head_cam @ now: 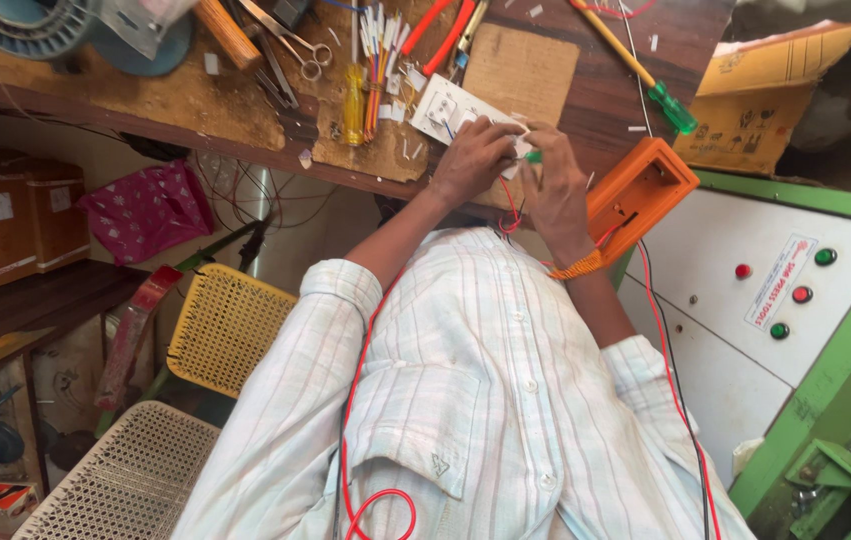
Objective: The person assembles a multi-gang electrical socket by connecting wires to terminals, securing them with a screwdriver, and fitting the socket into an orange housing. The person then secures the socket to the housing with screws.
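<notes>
While the left hand presses its grip shut on the near edge of a white switch plate lying on the wooden counter, the right hand pinches a small green-tipped piece just beside it, fingers together. An orange box sits just right of the right grip, red and black wires hang below both hands, and a bundle of coloured wire ends lies beyond the left grip.

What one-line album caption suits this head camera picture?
Both hands, left hand and right hand, work a white switch plate at a cluttered wooden workbench.
</notes>
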`<state>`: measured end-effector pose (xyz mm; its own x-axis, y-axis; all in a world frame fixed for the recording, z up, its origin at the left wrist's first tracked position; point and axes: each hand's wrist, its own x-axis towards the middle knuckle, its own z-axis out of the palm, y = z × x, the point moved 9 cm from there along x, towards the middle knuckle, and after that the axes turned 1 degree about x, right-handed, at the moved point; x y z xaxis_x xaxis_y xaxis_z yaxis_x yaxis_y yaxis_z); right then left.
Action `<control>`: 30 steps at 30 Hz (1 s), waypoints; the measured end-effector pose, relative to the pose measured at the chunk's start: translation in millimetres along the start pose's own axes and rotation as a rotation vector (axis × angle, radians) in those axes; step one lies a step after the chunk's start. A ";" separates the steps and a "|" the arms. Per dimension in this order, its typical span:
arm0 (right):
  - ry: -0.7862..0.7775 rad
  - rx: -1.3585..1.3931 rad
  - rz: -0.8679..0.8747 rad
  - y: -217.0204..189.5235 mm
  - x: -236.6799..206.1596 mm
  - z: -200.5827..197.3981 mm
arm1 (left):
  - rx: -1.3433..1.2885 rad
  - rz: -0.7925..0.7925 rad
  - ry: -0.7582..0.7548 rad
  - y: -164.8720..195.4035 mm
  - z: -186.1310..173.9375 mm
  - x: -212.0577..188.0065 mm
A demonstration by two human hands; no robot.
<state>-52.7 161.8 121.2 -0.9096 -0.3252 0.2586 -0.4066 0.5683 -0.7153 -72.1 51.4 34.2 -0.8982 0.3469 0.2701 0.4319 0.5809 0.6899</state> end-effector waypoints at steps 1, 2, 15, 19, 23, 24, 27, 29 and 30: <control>-0.063 -0.018 -0.019 -0.6 0.7 4.9 | -0.024 0.019 0.029 0.4 -0.3 0.1; -0.121 -0.036 -0.046 -1.6 0.1 8.3 | -0.040 0.044 0.059 2.9 -0.9 0.2; -0.139 -0.300 0.282 64.9 19.6 2.1 | 0.089 0.037 0.063 34.6 -39.6 21.0; 0.018 -0.027 -0.093 29.9 21.3 4.1 | 0.032 0.066 0.080 32.3 -42.5 19.2; -0.071 -0.146 0.176 50.3 20.5 13.9 | 0.089 0.055 0.063 27.5 -36.6 19.2; -0.077 -0.191 0.239 55.0 20.8 12.6 | 0.086 0.058 0.079 26.8 -36.3 19.2; -0.160 0.037 0.102 38.6 25.1 17.7 | 0.113 0.030 0.050 21.3 -30.6 19.1; -0.116 -0.102 0.184 45.6 26.9 9.7 | 0.114 0.032 0.046 20.2 -29.2 18.5; -0.097 -0.174 0.225 49.0 26.8 5.9 | 0.098 0.047 0.068 20.9 -31.2 18.0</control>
<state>-96.6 176.4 89.3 -0.9696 -0.2421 0.0366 -0.2115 0.7525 -0.6237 -81.8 46.8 74.5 -0.8790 0.3263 0.3476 0.4762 0.6359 0.6073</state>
